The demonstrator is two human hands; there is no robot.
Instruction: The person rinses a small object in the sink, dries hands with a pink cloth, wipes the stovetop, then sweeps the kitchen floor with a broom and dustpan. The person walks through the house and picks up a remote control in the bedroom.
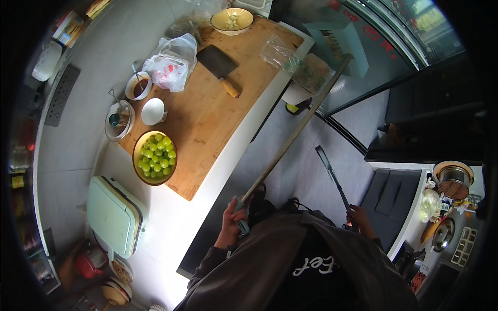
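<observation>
My left hand [232, 221] grips the grey end of a long brown pole [290, 138]. At the pole's far end is a pale blue-green dustpan [356, 50], in front of a dark glass sliding door [299, 11]. Near the dustpan is a bin [297, 95] with a clear plastic liner; whether they touch cannot be told. In my right hand [360, 221] is the dark shaft of a long-handled tool, probably a broom [330, 171], its narrow far end seen over the grey tiled floor [303, 171].
On the left counter [218, 175], a wooden board [202, 128] holds a cleaver [218, 62], a bowl of green grapes [155, 157], small bowls and a plastic bag [171, 64]. A mint-green appliance [114, 215] stands closer. Pans and a steamer [453, 180] occupy the right counter [412, 210].
</observation>
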